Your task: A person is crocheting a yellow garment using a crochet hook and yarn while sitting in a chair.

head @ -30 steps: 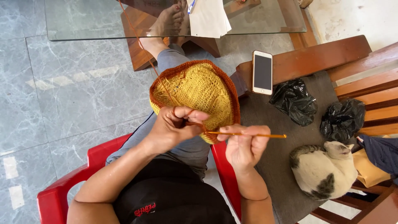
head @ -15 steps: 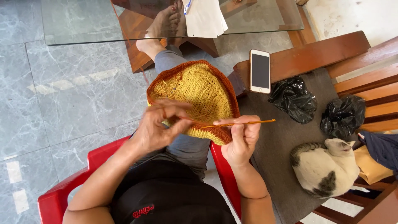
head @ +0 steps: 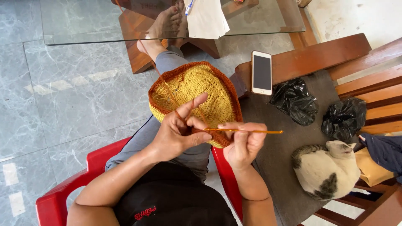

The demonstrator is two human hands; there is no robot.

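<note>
A round yellow crocheted piece with an orange-brown rim (head: 201, 90) rests on my lap. My left hand (head: 180, 132) pinches its near edge, index finger raised with the orange yarn strand (head: 161, 79) running over it. My right hand (head: 245, 142) grips an orange crochet hook (head: 247, 131) that lies level, its tip at the rim beside my left thumb.
I sit on a red plastic chair (head: 58, 201). A white phone (head: 262, 73) lies on a wooden bench arm. Two black plastic bags (head: 295, 100) and a white-and-grey cat (head: 326, 167) lie on the bench at right. A glass table (head: 104, 21) stands ahead.
The crocheted piece has turned slightly on my lap. My left index finger has lifted with the yarn, and the hook has shifted down to the rim.
</note>
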